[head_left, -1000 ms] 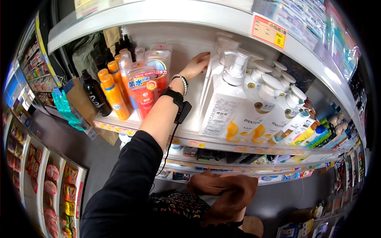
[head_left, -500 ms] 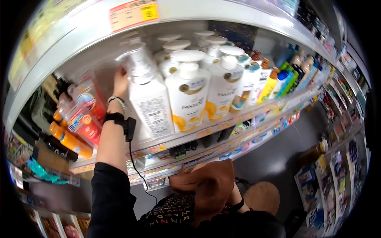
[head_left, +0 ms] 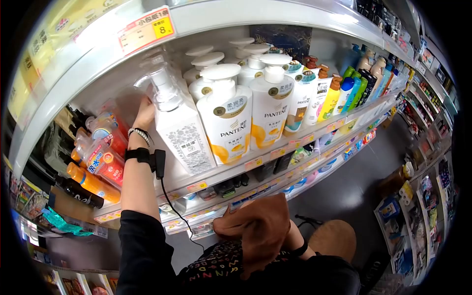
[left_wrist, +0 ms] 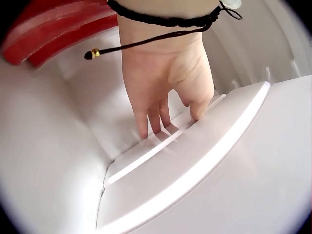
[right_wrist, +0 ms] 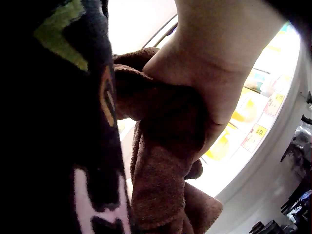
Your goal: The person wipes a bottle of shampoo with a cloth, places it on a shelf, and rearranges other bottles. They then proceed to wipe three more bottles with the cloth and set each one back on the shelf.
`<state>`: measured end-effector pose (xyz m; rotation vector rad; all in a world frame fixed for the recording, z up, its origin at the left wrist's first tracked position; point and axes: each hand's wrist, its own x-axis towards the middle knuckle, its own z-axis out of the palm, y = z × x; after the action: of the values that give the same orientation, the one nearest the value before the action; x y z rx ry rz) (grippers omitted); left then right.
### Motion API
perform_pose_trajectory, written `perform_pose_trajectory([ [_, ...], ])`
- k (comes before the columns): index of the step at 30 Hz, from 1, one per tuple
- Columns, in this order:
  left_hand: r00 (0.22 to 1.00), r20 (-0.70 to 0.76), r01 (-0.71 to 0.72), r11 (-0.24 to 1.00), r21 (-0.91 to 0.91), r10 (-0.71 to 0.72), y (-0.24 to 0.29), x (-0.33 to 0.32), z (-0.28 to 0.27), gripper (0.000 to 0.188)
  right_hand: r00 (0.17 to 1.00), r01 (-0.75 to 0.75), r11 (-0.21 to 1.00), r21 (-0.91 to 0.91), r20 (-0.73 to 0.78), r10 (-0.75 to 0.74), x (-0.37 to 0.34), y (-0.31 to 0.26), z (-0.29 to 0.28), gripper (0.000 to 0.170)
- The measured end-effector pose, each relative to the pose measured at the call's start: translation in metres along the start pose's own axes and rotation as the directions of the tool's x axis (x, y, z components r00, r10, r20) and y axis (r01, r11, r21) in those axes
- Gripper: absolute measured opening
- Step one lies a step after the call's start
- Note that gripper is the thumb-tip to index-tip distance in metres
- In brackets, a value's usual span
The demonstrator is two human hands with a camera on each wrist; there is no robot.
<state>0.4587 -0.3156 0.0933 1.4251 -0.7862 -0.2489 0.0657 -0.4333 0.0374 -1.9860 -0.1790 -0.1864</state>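
Close in, we see the left hand (left_wrist: 163, 80) in the middle of the left wrist view, its fingers fairly straight and parted from the thumb, wrapped round nothing; the fingertips rest at a narrow white panel (left_wrist: 132, 158). A black cord bracelet (left_wrist: 165, 20) circles that wrist at the top of the same view. Our right hand (right_wrist: 209, 80) grips a brown cloth (right_wrist: 163, 156), bunched and hanging in folds through the centre of the right wrist view, where it hides most of the fingers. In the head view the cloth sits below the centre, in front of a black printed top (head_left: 219, 265). Left of centre, just beside the left hand, a tall white pump bottle (head_left: 184, 142) with a grey floral print stands on the white shelf (head_left: 173, 178); we cannot tell whether the panel belongs to it. Immediately right of it come white PANTENE bottles (head_left: 233, 132) with yellow swirls, then smaller coloured bottles (head_left: 361, 88) toward the upper right. At the left of the frame, beyond the forearm, we find red packages (head_left: 109, 164), an orange bottle (head_left: 93, 183) and a black bottle (head_left: 78, 191), all leaning in the picture. A price tag (head_left: 146, 30) hangs from the upper shelf (head_left: 216, 15) at upper left.
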Motion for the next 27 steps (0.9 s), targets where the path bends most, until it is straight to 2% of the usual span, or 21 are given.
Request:
perform_pose_trajectory([
  [2,1.000,0.002,-0.015,1.000,0.007,0.015,0.014,-0.007,0.012,0.054,1.000,-0.007,1.000,-0.016,0.016,0.007,0.001,0.002,0.001,0.023],
  [3,0.999,0.017,-0.048,0.999,0.005,0.048,0.016,-0.008,0.012,0.056,0.995,0.086,0.995,-0.056,-0.051,-0.089,-0.002,0.002,0.008,0.025],
  [4,1.000,-0.007,-0.019,0.999,0.046,0.019,0.011,-0.006,0.009,0.062,0.976,0.176,0.979,-0.099,-0.115,-0.187,-0.004,0.003,0.013,0.028],
  [5,1.000,-0.015,-0.004,0.999,0.046,0.004,0.010,-0.005,0.008,0.069,0.974,0.188,0.977,-0.097,-0.105,-0.198,-0.001,0.005,0.018,0.028],
  [6,0.999,-0.029,-0.025,0.995,0.099,0.027,0.005,-0.001,0.007,0.070,0.974,0.056,0.991,0.118,-0.226,-0.028,0.003,0.007,0.023,0.021],
  [7,0.998,-0.040,-0.041,0.988,0.150,0.048,0.000,0.002,0.007,0.072,0.939,-0.057,0.938,0.341,-0.301,0.167,0.005,0.009,0.027,0.013],
  [9,0.997,-0.030,-0.069,0.980,0.186,0.076,-0.008,0.005,0.002,0.070,0.941,-0.058,0.913,0.404,-0.284,0.186,0.003,0.005,0.028,0.012],
  [11,0.998,-0.025,-0.051,0.991,0.122,0.054,-0.010,0.007,0.002,0.066,0.940,-0.054,0.875,0.481,-0.272,0.207,0.005,0.003,0.028,0.012],
  [12,0.989,-0.034,-0.132,0.972,0.193,0.142,-0.017,0.010,0.000,0.058,0.941,-0.042,0.877,0.479,-0.275,0.195,0.005,0.003,0.028,0.012],
  [13,0.988,-0.042,-0.135,0.971,0.198,0.146,-0.028,0.018,-0.011,0.058,0.943,-0.029,0.880,0.473,-0.280,0.182,0.006,0.003,0.028,0.012],
  [15,0.987,0.096,-0.156,0.929,0.335,0.131,-0.050,0.038,-0.034,0.051,0.945,-0.007,0.889,0.457,-0.287,0.155,0.007,0.004,0.027,0.013],
  [17,0.990,0.047,-0.143,0.950,0.277,0.135,-0.052,0.040,-0.031,0.048,0.949,0.011,0.902,0.432,-0.288,0.126,0.008,0.005,0.028,0.013],
  [19,0.977,0.099,-0.213,0.922,0.324,0.191,-0.050,0.038,-0.031,0.049,0.951,0.023,0.910,0.414,-0.290,0.108,0.009,0.006,0.028,0.014],
  [20,0.986,0.096,-0.165,0.924,0.346,0.139,-0.046,0.038,-0.031,0.050,0.953,0.027,0.914,0.406,-0.288,0.099,0.010,0.006,0.028,0.014],
  [24,0.986,0.108,-0.155,0.929,0.335,0.125,-0.045,0.039,-0.030,0.052,0.957,0.034,0.919,0.393,-0.279,0.084,0.011,0.007,0.030,0.015],
  [27,0.991,0.105,-0.115,0.930,0.348,0.083,-0.022,0.023,-0.019,0.053,0.961,0.036,0.922,0.385,-0.266,0.074,0.012,0.008,0.031,0.015],
])
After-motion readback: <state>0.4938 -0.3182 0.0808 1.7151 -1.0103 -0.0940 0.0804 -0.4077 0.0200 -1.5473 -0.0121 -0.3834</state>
